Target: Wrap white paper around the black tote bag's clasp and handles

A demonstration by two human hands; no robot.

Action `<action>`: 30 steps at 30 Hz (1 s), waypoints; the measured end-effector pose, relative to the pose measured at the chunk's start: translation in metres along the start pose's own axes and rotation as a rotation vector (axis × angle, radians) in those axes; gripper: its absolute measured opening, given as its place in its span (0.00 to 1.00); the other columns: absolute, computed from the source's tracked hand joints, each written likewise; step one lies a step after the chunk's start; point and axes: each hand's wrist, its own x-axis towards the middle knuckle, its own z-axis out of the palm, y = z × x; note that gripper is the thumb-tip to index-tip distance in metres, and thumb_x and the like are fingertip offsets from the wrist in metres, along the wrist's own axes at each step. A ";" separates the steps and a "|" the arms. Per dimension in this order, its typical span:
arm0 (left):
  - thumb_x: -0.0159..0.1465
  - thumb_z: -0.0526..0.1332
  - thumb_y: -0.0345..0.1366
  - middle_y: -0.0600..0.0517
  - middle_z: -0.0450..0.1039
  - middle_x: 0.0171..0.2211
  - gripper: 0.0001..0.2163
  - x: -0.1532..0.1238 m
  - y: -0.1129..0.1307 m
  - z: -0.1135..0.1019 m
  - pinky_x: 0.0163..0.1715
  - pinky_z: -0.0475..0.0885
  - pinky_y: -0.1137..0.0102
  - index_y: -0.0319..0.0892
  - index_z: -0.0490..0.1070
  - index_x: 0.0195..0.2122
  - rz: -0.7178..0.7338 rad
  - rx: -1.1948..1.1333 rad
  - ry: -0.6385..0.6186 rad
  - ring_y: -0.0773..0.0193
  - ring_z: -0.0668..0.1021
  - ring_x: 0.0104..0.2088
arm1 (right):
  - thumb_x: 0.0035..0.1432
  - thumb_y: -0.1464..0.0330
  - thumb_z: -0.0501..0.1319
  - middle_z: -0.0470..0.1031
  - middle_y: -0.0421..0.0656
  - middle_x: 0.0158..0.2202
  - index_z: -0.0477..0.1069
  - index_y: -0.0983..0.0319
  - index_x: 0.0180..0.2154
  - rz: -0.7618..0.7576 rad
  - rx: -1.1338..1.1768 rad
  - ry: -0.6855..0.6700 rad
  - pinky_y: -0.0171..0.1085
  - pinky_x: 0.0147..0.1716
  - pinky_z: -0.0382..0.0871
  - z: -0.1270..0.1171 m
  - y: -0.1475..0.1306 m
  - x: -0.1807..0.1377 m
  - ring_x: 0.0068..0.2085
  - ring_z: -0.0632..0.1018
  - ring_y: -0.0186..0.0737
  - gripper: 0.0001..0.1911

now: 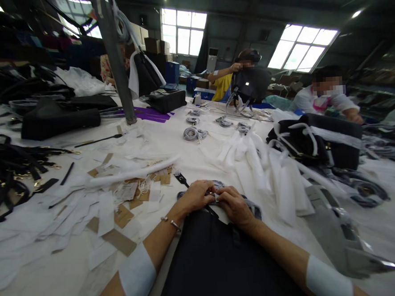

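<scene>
A black bag (221, 262) is lying at the bottom centre of the frame, nearest the camera, on the white counter (48, 282). Both forearms are reaching over it, each wearing a white band, and a bracelet is sitting on the left wrist. The left hand (196, 196) and right hand (233, 204) are meeting at the bag's far edge, just below the middle of the frame, with fingers curled and pinching a small grey strap (217, 196) between them (what exactly the fingertips are clamping is too small to tell). A black tab (181, 179) is lying just beyond the left hand.

To the left, white paper slips (87, 208) and brown card tags (121, 215) are littering the counter. Black straps (8, 173) are piling up at the left edge. White wrapping strips (261, 162) are spreading to the right of the hands. A metal pole (115, 59) is standing at upper left.

Across the counter, in the upper right, one person is holding up a dark bag (249, 84), and another is sitting behind a black bag with white wrapping (317, 140).
</scene>
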 end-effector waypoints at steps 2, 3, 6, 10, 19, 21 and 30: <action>0.56 0.61 0.32 0.51 0.75 0.37 0.08 0.001 -0.001 0.003 0.45 0.66 0.67 0.43 0.73 0.38 -0.002 0.033 0.015 0.58 0.74 0.41 | 0.59 0.72 0.60 0.75 0.45 0.41 0.73 0.57 0.33 0.022 0.047 0.000 0.44 0.45 0.70 -0.003 0.001 0.002 0.44 0.74 0.44 0.05; 0.55 0.61 0.32 0.51 0.75 0.37 0.09 0.001 -0.001 0.004 0.46 0.66 0.67 0.44 0.73 0.38 -0.003 0.037 0.018 0.58 0.74 0.42 | 0.58 0.71 0.61 0.75 0.44 0.40 0.73 0.57 0.34 0.036 0.070 -0.015 0.44 0.45 0.70 -0.005 0.001 0.004 0.44 0.75 0.44 0.04; 0.55 0.61 0.32 0.52 0.75 0.36 0.08 0.002 -0.003 0.004 0.45 0.66 0.69 0.44 0.74 0.37 -0.017 0.003 0.016 0.59 0.74 0.42 | 0.53 0.69 0.66 0.75 0.44 0.42 0.72 0.57 0.38 0.053 0.073 -0.098 0.45 0.46 0.69 -0.013 -0.001 0.008 0.45 0.75 0.45 0.09; 0.55 0.61 0.35 0.52 0.75 0.34 0.07 0.002 -0.004 0.001 0.40 0.67 0.71 0.43 0.75 0.35 -0.041 -0.065 -0.004 0.60 0.74 0.38 | 0.51 0.69 0.68 0.75 0.46 0.44 0.70 0.57 0.43 0.028 -0.012 -0.167 0.48 0.48 0.66 -0.019 -0.003 0.009 0.47 0.73 0.48 0.16; 0.57 0.60 0.37 0.53 0.74 0.32 0.07 0.001 -0.005 -0.002 0.37 0.67 0.72 0.43 0.73 0.35 -0.040 -0.119 -0.018 0.62 0.74 0.36 | 0.57 0.70 0.63 0.75 0.45 0.43 0.68 0.57 0.41 -0.016 -0.001 -0.220 0.45 0.47 0.67 -0.022 0.004 0.012 0.46 0.74 0.45 0.10; 0.58 0.59 0.38 0.53 0.74 0.33 0.07 0.001 -0.006 -0.002 0.38 0.67 0.72 0.43 0.71 0.36 -0.046 -0.128 -0.007 0.62 0.74 0.37 | 0.57 0.71 0.63 0.75 0.46 0.44 0.67 0.58 0.39 -0.062 -0.050 -0.200 0.45 0.47 0.66 -0.019 0.004 0.011 0.46 0.74 0.45 0.08; 0.58 0.59 0.38 0.55 0.72 0.33 0.07 0.001 -0.011 -0.005 0.37 0.66 0.72 0.42 0.68 0.35 -0.018 -0.240 -0.068 0.65 0.72 0.35 | 0.59 0.73 0.62 0.77 0.44 0.41 0.68 0.58 0.38 -0.170 -0.154 -0.055 0.45 0.43 0.66 -0.013 0.006 0.009 0.43 0.75 0.45 0.06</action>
